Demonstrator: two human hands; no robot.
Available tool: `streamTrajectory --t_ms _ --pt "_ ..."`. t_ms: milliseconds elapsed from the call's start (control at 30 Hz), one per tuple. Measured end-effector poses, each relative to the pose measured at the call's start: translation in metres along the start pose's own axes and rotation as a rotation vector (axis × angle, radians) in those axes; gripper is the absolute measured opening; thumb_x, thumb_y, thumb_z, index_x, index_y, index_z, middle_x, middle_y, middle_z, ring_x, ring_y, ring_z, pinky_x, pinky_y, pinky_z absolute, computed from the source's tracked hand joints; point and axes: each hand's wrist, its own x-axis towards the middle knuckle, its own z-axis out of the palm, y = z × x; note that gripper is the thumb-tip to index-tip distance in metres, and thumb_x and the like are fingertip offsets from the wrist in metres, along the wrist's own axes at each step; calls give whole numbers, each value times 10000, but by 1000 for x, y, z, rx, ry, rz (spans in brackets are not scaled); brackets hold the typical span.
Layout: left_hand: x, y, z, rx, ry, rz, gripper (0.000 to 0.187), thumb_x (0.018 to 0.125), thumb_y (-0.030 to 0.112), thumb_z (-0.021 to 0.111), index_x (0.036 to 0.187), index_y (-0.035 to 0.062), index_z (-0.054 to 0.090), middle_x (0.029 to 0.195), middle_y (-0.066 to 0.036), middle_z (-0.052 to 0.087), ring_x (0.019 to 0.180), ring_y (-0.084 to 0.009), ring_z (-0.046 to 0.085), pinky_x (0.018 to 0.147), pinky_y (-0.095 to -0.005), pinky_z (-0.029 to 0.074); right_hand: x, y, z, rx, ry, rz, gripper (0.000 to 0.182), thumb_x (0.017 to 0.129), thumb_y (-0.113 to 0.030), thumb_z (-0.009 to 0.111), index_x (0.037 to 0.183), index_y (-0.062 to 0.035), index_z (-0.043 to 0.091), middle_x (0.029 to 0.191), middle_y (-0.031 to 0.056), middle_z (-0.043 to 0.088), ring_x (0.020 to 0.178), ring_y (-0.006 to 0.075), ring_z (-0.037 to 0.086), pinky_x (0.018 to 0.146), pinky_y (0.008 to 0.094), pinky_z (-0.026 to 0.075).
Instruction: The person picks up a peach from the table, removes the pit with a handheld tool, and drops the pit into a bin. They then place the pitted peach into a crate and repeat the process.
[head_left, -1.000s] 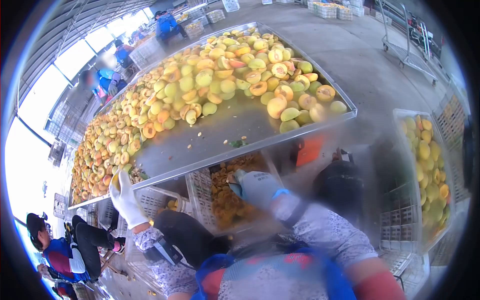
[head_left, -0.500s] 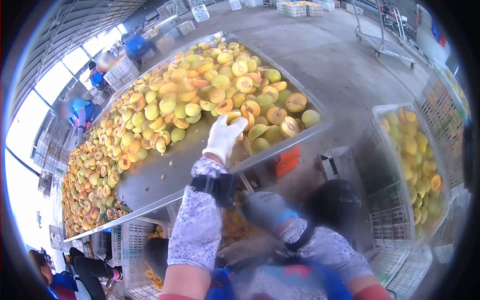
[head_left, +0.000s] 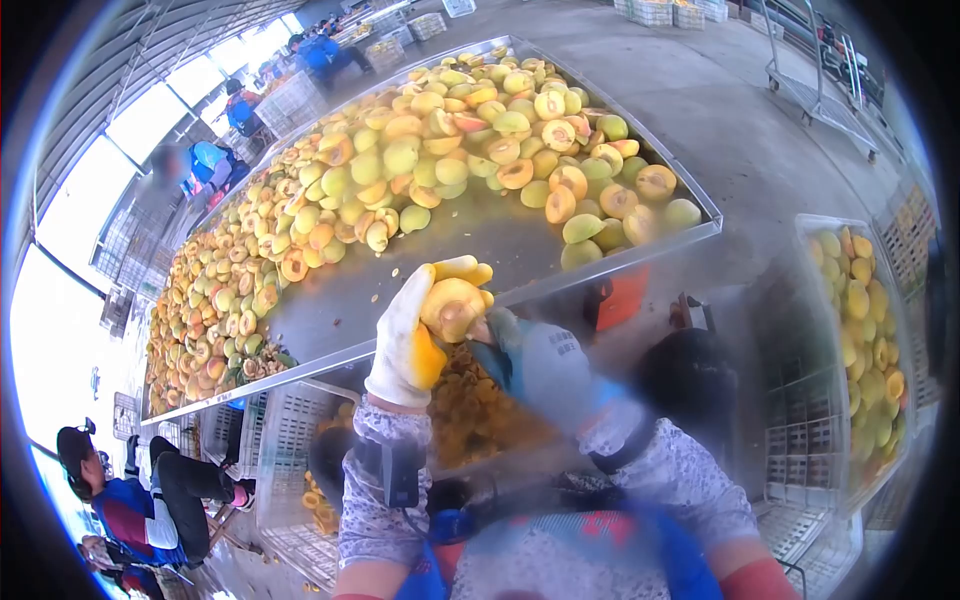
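My left hand [head_left: 403, 345], in a white glove with yellow fingertips and palm, is closed around a yellow peach half [head_left: 452, 308], its cut face turned toward me. Right against the fruit is my right hand [head_left: 548, 368], in a blue-grey glove with its fingers curled. Whatever it may grip is hidden and blurred. Both hands are in front of the near edge of a metal table [head_left: 420, 262], where many peach halves [head_left: 400, 155] lie heaped. Below my hands more cut peaches [head_left: 480, 410] fill a container.
To the right stands a white crate [head_left: 790, 420] full of peaches. Another crate [head_left: 290, 430] is under the table at left. A seated person [head_left: 140, 510] is at lower left, and other people work along the table's far left side. A wheeled cart [head_left: 825, 110] stands behind.
My left hand has come back from the pile with a peach half. My right hand has risen to meet it. The view has shifted left.
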Motion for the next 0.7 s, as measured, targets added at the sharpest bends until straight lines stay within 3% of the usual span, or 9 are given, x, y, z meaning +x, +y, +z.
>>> streamTrajectory --t_ms 167,267,367,467,567,700 --pt "-12 1 -7 364 -69 259 429 1059 284 577 1283 -82 557 1121 -235 705 957 -271 725 755 -329 612 -1 0 2 10 -143 13 257 1031 -318 595 936 -79 575 701 188 610 592 421 585 546 512 431" --pt "-20 14 5 -84 55 -49 425 1075 322 531 1204 -77 599 1063 -215 715 911 -260 725 738 -312 600 -1 1 0 61 -268 92 293 1042 -355 571 955 -77 589 698 196 608 616 437 582 583 513 439" --pt "-18 25 12 -190 163 -240 459 1077 364 494 1047 -58 671 977 -153 718 818 -213 693 724 -296 577 -5 2 7 157 -289 112 335 1039 -413 534 1053 -89 618 779 209 658 705 450 630 631 538 485" --pt "-19 10 17 -138 249 -109 464 1074 358 487 1017 -61 680 950 -162 717 812 -217 690 679 -305 584 -7 -3 9 212 -298 154 377 1035 -454 514 1097 -100 627 832 222 684 761 460 654 657 555 507" --pt "-22 2 23 -122 361 -103 495 1077 382 443 1033 -52 678 939 -172 723 817 -234 707 725 -337 573 -8 -5 12 221 -337 212 389 1035 -470 507 1094 -103 623 841 226 684 770 464 654 658 555 507" --pt "-28 15 14 -67 252 -262 489 1080 368 445 1006 -52 684 934 -159 725 804 -221 700 762 -343 562 -15 7 22 235 -356 157 397 1037 -480 500 1085 -104 619 851 221 686 783 465 652 664 550 509"
